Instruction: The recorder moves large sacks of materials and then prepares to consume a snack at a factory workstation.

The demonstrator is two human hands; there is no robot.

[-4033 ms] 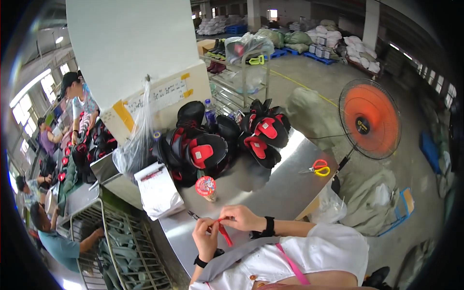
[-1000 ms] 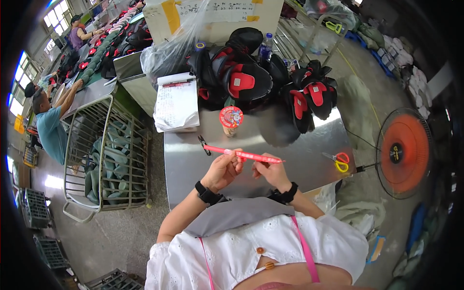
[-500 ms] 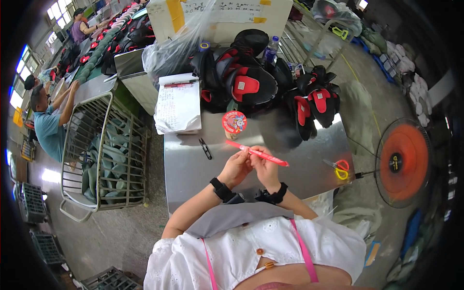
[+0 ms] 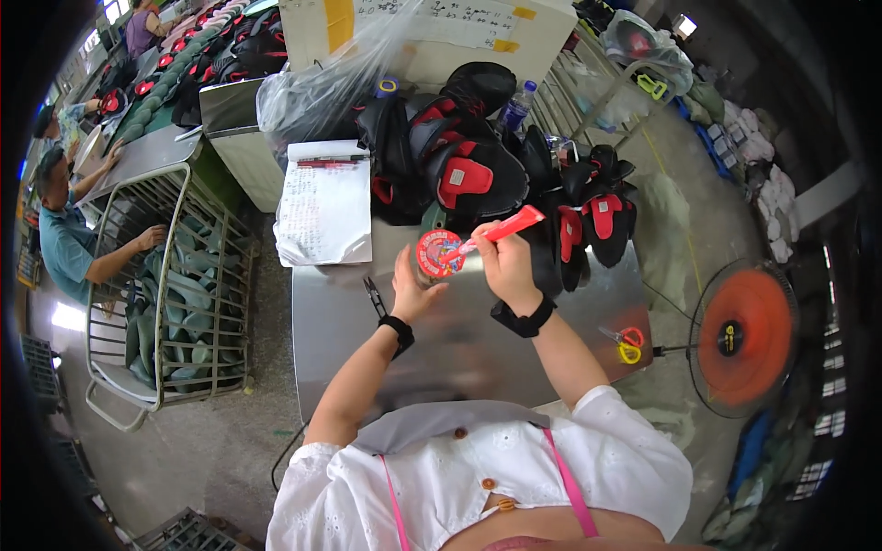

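Observation:
A drink cup (image 4: 442,253) with a red printed film lid stands on the metal table. My right hand (image 4: 507,264) is closed on a straw (image 4: 522,221) in a red wrapper, to the right of the cup. The straw's lower end lies over the lid; whether it has pierced the film I cannot tell. My left hand (image 4: 413,286) curves by the cup's near left side, fingers and thumb apart. Contact with the cup is not clear. Black thread snips (image 4: 375,297) lie beside my left hand.
Black and red shoe uppers (image 4: 469,174) pile up at the back, near a bottle (image 4: 517,106). A clipboard (image 4: 323,207) lies at left, scissors (image 4: 625,343) at right. An orange fan (image 4: 746,338) stands beyond the right edge. A co-worker (image 4: 69,230) reaches into a wire cart (image 4: 170,294).
My hands have separated and moved forward to the cup. The straw has left my left hand and now tilts over the lid in my right. The co-worker's hand has come down to the cart.

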